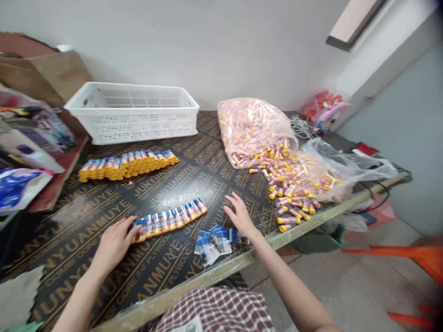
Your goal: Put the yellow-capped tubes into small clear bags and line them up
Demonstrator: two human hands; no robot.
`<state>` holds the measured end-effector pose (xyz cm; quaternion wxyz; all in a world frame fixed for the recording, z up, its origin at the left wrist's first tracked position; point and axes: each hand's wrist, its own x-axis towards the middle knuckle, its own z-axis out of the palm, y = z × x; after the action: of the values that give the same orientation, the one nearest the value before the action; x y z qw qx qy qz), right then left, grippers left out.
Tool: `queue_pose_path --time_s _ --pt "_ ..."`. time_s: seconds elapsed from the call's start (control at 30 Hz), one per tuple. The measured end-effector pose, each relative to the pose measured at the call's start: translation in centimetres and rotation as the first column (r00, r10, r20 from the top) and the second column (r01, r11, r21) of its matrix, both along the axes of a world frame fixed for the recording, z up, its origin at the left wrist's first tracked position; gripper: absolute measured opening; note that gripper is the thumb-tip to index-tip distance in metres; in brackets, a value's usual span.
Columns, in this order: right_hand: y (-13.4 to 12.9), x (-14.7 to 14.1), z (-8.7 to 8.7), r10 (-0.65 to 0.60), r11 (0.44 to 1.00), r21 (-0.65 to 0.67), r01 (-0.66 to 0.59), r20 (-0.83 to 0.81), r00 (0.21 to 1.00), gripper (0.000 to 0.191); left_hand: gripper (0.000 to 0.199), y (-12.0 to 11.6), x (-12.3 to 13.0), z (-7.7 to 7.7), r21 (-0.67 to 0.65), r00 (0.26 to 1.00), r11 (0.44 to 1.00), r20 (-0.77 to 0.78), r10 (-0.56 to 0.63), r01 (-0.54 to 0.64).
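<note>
A slanting row of small yellow-capped tubes with blue-topped wrappers (169, 220) lies on the dark printed board (194, 175). At the row's left end, my left hand (116, 242) rests with its fingers stretched out, touching the end tubes. My right hand (238, 214) hovers just right of the row, fingers apart and holding nothing. Below it, near the table's front edge, lies a small pile of clear packets with blue tops (212, 243). Farther back on the left, a stacked block of similar wrapped tubes (128, 164) sits on the board.
A white plastic basket (145, 124) stands against the wall. To the right, loose pink tubes with yellow caps (294, 184) spill from a clear bag (254, 122). Bags and boxes crowd the left side. An orange stool (415, 253) is on the floor at right.
</note>
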<state>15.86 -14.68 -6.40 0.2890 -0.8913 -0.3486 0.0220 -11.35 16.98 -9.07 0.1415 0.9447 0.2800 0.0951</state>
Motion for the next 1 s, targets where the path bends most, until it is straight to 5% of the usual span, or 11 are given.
queue_pose_path --time_s 0.13,0.33,0.5,0.6,0.77,0.87,1.0 --pt "-3.4 6.2 0.4 -0.208 0.975 -0.064 0.215 0.093 0.974 0.039 0.048 -0.5 0.2 1.2 0.017 0.999 1.0 0.039 0.022 -0.023" --pt "-3.8 15.3 0.8 -0.344 0.908 -0.181 0.378 0.195 0.919 0.055 0.036 -4.9 1.1 5.4 0.048 0.906 0.983 0.397 0.145 -0.178" --pt "-2.2 20.4 1.3 -0.359 0.871 -0.298 0.391 0.158 0.92 0.058 0.032 -10.3 1.3 6.0 -0.265 0.878 0.943 0.377 0.294 -0.201" --pt "-1.4 22.8 1.8 -0.376 0.849 -0.355 0.392 0.117 0.919 0.062 0.028 -13.5 1.7 5.2 -0.51 0.946 0.856 0.224 0.233 -0.09" --pt "-1.0 24.9 2.6 -0.423 0.803 -0.426 0.417 0.086 0.902 0.056 0.02 -16.8 3.8 4.1 -0.614 0.992 0.789 0.077 0.102 -0.033" --pt "-1.3 24.0 2.3 -0.457 0.78 -0.416 0.467 0.131 0.88 0.032 0.022 -17.7 5.6 3.9 -0.581 0.998 0.814 0.052 0.036 0.001" --pt "-1.8 21.3 1.5 -0.49 0.761 -0.373 0.531 0.207 0.847 0.03 0.02 -18.3 7.5 3.7 -0.48 0.998 0.876 -0.003 -0.066 0.056"
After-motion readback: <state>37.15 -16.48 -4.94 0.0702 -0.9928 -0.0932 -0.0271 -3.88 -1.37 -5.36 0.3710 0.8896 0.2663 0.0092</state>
